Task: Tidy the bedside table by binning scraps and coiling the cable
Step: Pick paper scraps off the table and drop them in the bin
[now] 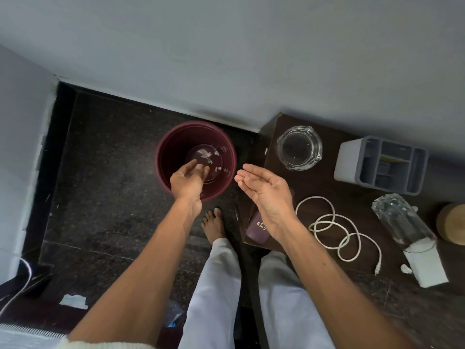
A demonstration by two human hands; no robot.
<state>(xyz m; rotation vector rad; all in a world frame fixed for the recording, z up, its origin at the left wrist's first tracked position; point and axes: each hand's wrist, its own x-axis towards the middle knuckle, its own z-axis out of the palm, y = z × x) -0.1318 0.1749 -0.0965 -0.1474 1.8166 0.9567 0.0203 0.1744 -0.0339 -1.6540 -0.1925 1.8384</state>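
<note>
Now we are at the binning step. Our left hand [190, 178] hangs over the mouth of the round maroon plastic bin [166, 157], fingers loose and slightly spread, holding nothing we can see. Pale scraps [203, 153] lie on the bin's bottom just beyond its fingertips. Our right hand [264, 192] is beside it, palm up, fingers straight and pressed together, also empty.

To the right of that hand, on the dark wood-grain surface [327, 187], the thin white cable [334, 230] sprawls in loose, uneven loops, not yet coiled. Farther right, a small crumpled white scrap [405, 268] sits beside a folded paper sheet [427, 268].

We judge that the next move calls for the right hand to reach right and pinch that soft scrap. After that, the limp cable needs gathering into even loops.
</note>
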